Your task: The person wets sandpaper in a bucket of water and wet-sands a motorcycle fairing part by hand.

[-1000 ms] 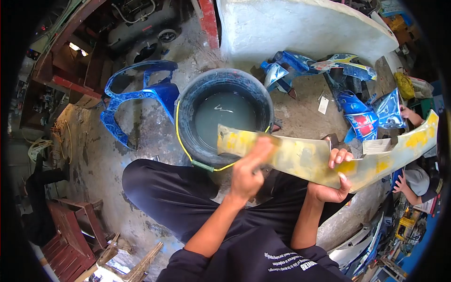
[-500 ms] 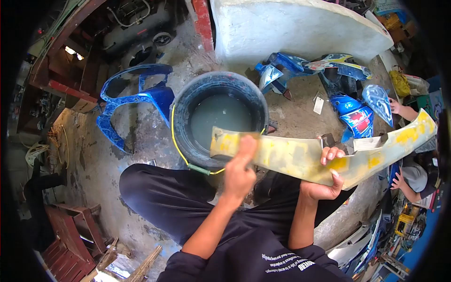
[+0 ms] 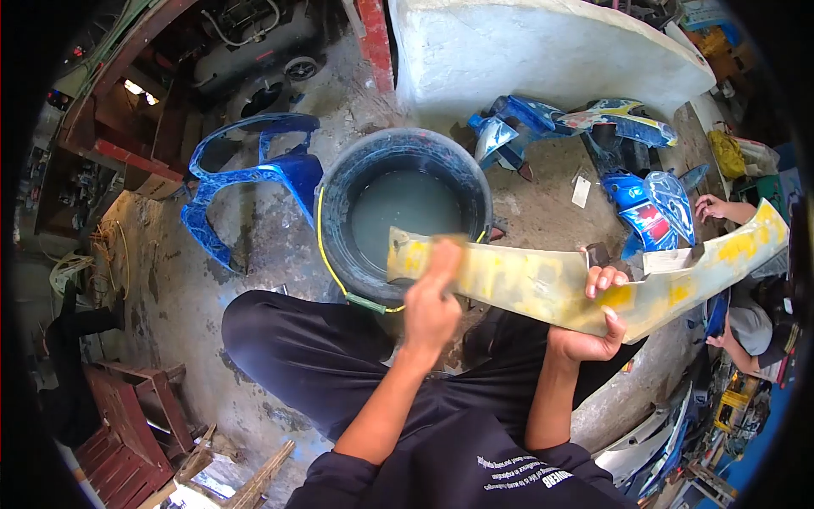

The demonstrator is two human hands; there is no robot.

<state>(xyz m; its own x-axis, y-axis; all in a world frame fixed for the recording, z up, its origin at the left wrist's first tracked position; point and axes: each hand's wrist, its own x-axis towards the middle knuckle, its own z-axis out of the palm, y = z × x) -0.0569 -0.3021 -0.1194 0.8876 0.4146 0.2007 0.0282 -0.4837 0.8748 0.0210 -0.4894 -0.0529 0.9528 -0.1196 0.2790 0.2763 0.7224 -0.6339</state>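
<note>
A long curved plastic panel (image 3: 526,284), pale grey with yellow patches, spans from over the bucket's near rim toward the right. My right hand (image 3: 593,327) grips its middle from below, fingers curled over the upper edge and thumb on the face. On its left end press the closed fingers of my left hand (image 3: 434,305). The fingertips are smeared by motion, and whatever is under them is hidden. Just beyond stands a black bucket (image 3: 339,161) of cloudy water (image 3: 403,204), with a yellow wire handle and green grip.
A blue plastic frame (image 3: 297,174) lies left of the bucket. Blue fairing pieces (image 3: 632,199) lie at the right, near another person's hand (image 3: 712,207). A white curved wall (image 3: 543,51) stands behind. Wooden furniture (image 3: 136,416) is at the lower left.
The view has shifted slightly. My left hand stays at the panel's left end, still blurred. The other person's upper hand has come away from a blue piece, which now sits farther left.
</note>
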